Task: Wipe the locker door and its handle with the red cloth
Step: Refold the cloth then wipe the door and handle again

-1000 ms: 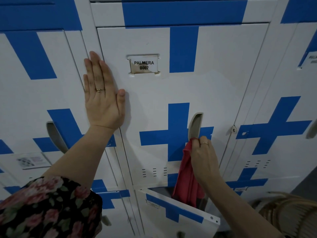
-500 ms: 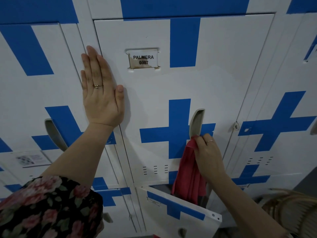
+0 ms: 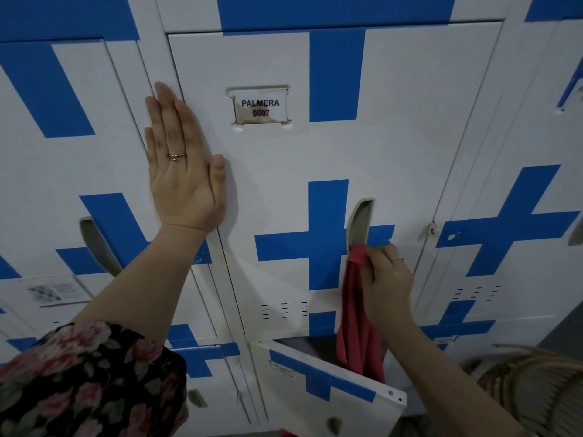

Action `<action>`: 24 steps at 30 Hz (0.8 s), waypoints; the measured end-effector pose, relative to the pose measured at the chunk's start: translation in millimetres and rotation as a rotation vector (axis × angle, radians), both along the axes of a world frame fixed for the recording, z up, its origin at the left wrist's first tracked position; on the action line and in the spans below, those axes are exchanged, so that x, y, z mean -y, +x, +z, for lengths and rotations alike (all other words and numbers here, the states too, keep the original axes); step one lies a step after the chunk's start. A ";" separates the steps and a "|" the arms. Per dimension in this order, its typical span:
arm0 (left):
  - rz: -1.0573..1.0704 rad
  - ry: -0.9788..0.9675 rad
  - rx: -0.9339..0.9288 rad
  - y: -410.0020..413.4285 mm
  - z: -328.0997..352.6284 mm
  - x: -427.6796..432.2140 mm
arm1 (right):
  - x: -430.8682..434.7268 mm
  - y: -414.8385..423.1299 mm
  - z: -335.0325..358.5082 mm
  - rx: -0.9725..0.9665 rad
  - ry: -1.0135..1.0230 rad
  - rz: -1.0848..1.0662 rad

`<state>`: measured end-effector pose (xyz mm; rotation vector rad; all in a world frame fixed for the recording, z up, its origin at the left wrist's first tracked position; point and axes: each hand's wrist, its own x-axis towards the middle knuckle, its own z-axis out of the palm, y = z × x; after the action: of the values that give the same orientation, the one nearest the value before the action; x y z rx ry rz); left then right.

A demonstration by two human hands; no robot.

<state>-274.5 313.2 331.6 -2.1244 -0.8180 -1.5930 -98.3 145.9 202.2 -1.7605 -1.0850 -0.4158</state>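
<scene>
Head view is filled mostly by the locker door point(image 3: 394, 146), white with blue crosses and shut, sitting much as it did a second ago. Under it a lower door point(image 3: 315, 383) hangs ajar, tipped outward, also unchanged. The red cloth point(image 3: 358, 326) hangs in a long fold from the foot of the handle down in front of that gap. Its bunched top has crept slightly up and to the right.

The left hand point(image 3: 184, 171) has not shifted. Its palm lies flat on the door's left edge across the seam, fingers straight and together, thumb out, bracing. The right hand point(image 3: 386, 279) is what moved. It has turned a little, its fingers curled and clamped on the cloth's top, knuckles now reaching just right of the recess.

The handle point(image 3: 359, 220), a grey scooped recess, is touched only at its bottom end, and the rest shows bare. I'd judge the handle wipe has barely begun. Whether the panel around the name label point(image 3: 261, 107) has been wiped, I cannot tell.
</scene>
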 end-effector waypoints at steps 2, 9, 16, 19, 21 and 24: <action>0.001 0.001 -0.001 -0.2 -0.1 -0.4 | -4.5 -1.6 -4.2 -0.073 -0.078 0.028; 0.004 0.004 0.002 0.6 -0.2 -0.6 | -3.3 -5.9 -0.6 0.110 -0.287 -0.052; 0.009 0.012 -0.004 0.2 -1.5 -2.1 | 12.3 13.1 14.5 -0.276 -0.193 0.169; 0.013 0.014 -0.002 0.0 -1.6 -2.2 | 20.6 15.6 27.3 -0.468 -0.109 0.201; 0.010 0.013 -0.002 -0.1 -1.3 -1.5 | 21.2 16.6 45.0 -0.521 -0.052 0.181; 0.004 0.014 -0.002 0.1 -1.2 -1.1 | 19.0 15.4 73.7 -0.682 0.128 0.208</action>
<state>-274.4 314.2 330.5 -2.1134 -0.8080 -1.5898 -82.9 126.9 276.0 -1.4847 -0.7138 0.2342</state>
